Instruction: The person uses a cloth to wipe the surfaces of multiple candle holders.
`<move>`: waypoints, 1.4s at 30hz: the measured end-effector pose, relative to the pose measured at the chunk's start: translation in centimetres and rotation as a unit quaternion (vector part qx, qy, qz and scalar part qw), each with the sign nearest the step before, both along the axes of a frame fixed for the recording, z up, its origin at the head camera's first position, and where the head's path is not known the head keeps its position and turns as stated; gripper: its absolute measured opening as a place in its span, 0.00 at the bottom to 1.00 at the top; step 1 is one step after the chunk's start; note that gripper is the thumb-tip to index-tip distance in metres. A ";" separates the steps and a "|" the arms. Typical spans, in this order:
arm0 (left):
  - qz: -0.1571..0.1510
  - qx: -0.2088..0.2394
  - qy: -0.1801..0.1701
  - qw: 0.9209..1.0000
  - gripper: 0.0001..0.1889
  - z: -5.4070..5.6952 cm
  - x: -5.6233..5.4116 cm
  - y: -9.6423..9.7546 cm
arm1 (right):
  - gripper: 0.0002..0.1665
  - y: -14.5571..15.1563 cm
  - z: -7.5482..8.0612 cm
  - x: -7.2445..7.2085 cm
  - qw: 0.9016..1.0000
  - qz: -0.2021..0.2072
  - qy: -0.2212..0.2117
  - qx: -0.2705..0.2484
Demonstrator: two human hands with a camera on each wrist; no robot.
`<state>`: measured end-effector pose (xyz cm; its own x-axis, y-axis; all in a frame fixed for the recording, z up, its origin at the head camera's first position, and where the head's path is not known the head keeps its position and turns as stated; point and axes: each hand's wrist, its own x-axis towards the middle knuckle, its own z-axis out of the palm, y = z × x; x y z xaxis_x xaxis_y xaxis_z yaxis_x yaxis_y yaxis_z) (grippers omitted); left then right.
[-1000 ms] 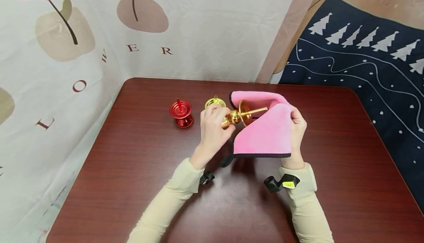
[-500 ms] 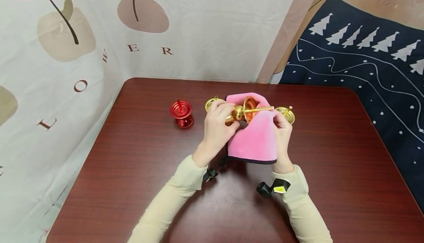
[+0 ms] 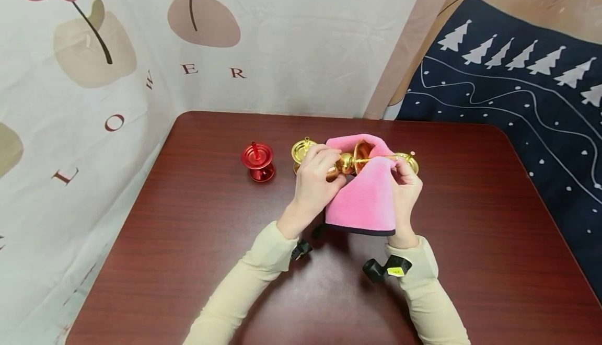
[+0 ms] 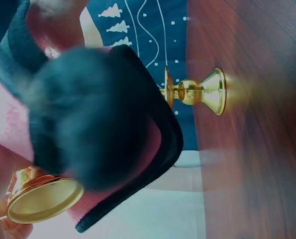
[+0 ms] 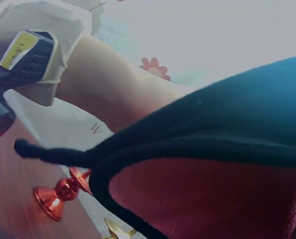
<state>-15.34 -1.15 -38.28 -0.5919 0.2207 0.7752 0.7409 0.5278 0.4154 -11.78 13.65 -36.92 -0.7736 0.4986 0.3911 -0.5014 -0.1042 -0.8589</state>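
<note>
My left hand (image 3: 317,180) grips a gold candlestick (image 3: 347,163) by its base and holds it on its side, the thin stem pointing right. In the left wrist view the hollow underside of its base (image 4: 46,201) shows. A pink cloth (image 3: 361,204) with black edging drapes around the candlestick's dish. With my right hand (image 3: 405,193) I pinch the cloth close to the stem's tip; some of those fingers are hidden by the cloth. Dark edging and pink inside of the cloth (image 5: 212,194) fill much of the right wrist view.
A red candlestick (image 3: 257,161) stands upright at left. Another gold candlestick (image 3: 303,150) stands behind my left hand, and one more (image 3: 410,162) behind my right, also seen standing in the left wrist view. All are on the dark red-brown table (image 3: 211,240), with printed curtains beyond.
My right hand has moved left and in with the cloth, gathering it near the stem and uncovering the gold candlestick at right. My left hand has shifted slightly right with the held candlestick.
</note>
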 end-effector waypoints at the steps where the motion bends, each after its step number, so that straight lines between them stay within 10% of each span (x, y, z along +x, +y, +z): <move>1: 0.001 -0.001 -0.002 1.000 0.15 0.0 0.0 0.0 | 0.19 0.1 0.1 0.1 1.000 0.002 0.008 -0.007; 31: -0.005 0.032 -0.031 0.999 0.15 -1.0 0.1 -0.7 | 0.13 1.8 3.5 1.5 0.998 0.020 0.046 -0.024; 42: -0.001 0.066 -0.036 0.997 0.15 -1.2 -0.2 -1.6 | 0.14 4.2 2.7 0.6 0.982 0.040 0.038 0.183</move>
